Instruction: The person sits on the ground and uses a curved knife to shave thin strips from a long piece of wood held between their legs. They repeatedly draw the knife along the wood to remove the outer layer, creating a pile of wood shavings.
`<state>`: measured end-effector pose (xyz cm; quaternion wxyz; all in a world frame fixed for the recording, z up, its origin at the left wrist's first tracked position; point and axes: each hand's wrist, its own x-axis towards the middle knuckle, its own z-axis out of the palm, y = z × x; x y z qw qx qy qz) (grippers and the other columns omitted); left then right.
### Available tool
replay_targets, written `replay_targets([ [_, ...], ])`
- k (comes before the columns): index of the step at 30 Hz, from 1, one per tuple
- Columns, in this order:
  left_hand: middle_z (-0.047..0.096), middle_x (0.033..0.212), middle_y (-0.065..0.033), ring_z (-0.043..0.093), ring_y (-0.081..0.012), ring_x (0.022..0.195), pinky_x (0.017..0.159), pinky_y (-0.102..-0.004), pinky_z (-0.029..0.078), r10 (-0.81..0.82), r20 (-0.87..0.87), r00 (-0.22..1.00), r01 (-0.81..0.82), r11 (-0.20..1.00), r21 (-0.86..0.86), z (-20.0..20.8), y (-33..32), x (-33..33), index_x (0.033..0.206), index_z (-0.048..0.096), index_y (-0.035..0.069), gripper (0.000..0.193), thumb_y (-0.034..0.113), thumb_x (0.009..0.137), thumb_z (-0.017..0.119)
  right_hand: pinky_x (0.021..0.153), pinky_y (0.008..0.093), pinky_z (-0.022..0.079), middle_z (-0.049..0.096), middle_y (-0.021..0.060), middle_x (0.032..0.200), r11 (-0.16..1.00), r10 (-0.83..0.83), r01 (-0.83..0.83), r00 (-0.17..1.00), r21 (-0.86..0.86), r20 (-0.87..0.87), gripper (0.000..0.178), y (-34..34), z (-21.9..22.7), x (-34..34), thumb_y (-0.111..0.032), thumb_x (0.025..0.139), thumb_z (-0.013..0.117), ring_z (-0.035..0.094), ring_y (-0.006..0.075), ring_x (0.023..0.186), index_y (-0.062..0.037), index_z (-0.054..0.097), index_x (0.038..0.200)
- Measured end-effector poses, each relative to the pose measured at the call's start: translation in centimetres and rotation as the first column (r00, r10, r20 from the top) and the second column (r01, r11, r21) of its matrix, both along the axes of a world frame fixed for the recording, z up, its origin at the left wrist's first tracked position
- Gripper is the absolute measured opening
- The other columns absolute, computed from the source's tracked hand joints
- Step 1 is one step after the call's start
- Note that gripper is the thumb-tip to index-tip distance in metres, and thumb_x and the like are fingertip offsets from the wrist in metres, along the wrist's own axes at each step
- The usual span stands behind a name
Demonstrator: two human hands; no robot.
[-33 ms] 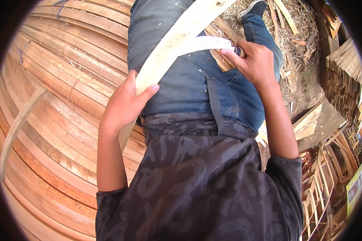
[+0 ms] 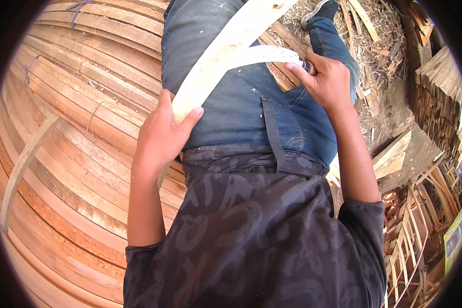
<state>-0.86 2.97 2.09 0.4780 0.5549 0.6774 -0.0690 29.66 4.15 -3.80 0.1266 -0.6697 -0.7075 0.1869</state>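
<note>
A long pale wooden plank (image 2: 210, 66) slants across my thigh, its far end running past the top edge. My left hand (image 2: 164, 126) grips the near part of it, thumb on the near face and the other fingers mostly hidden behind. In my right hand (image 2: 327, 82) is the dark handle of a curved knife (image 2: 269, 53), with the thumb stretched along it toward the blade. The bright blade reaches left to the plank's right edge and appears to touch it. Where the blade ends against the wood is hard to make out.
Stacked wooden boards (image 2: 82, 169) fill the left side, some bound with ties. Wood shavings (image 2: 382, 51) cover the ground beyond my right leg. A pile of thin slats (image 2: 439, 97) stands at the far right, with lattice-like wooden strips (image 2: 408, 241) nearer.
My left wrist and forearm have shifted slightly right. The knife has slid a little to the right along with my right thumb; the plank is nearly unmoved.
</note>
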Motion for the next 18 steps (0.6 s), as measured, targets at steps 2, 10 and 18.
replay_targets([
  [2, 0.061, 0.090, -0.0235, 0.062, -0.0354, 0.080, 0.075, -0.0411, 0.048, -0.031, -0.179, 0.983, 0.065, 0.980, 0.187, 0.2, -1.2, 1.9, 0.105, 0.043, -0.001, 0.054, 0.042, 0.082, 0.067, 0.046, 0.0361, 0.044, 0.051, 0.0064, 0.047, 0.986, -0.152, 0.148, 0.986, -0.074, -0.062, 0.057, -1.4, -0.2, 1.0, -0.060, 0.076, 0.065, 0.057, 0.0270, 0.046, -0.0062, 0.057, 0.057],
  [10, 0.060, 0.091, -0.0233, 0.059, -0.0305, 0.085, 0.076, -0.0382, 0.046, -0.002, 0.207, 0.978, -0.019, 0.995, 0.101, -0.8, -0.4, -0.6, 0.103, 0.046, -0.003, 0.046, 0.026, 0.079, 0.071, 0.047, 0.0365, 0.039, 0.046, 0.0134, 0.047, 0.915, -0.373, 0.300, 0.886, -0.272, -0.277, 0.048, -6.0, -2.4, 1.9, -0.042, 0.083, 0.066, 0.045, 0.0287, 0.042, 0.0021, 0.059, 0.065],
  [18, 0.055, 0.081, -0.0188, 0.050, -0.0225, 0.073, 0.072, -0.0313, 0.045, -0.087, 0.188, 0.978, 0.092, 0.996, -0.014, 1.0, 0.3, -1.9, 0.106, 0.046, -0.006, 0.041, 0.007, 0.068, 0.052, 0.048, 0.0376, 0.046, 0.053, 0.0113, 0.048, 0.986, -0.156, 0.136, 0.958, -0.100, -0.240, 0.054, -3.0, 0.0, -2.2, -0.051, 0.080, 0.066, 0.057, 0.0297, 0.047, -0.0019, 0.060, 0.059],
])
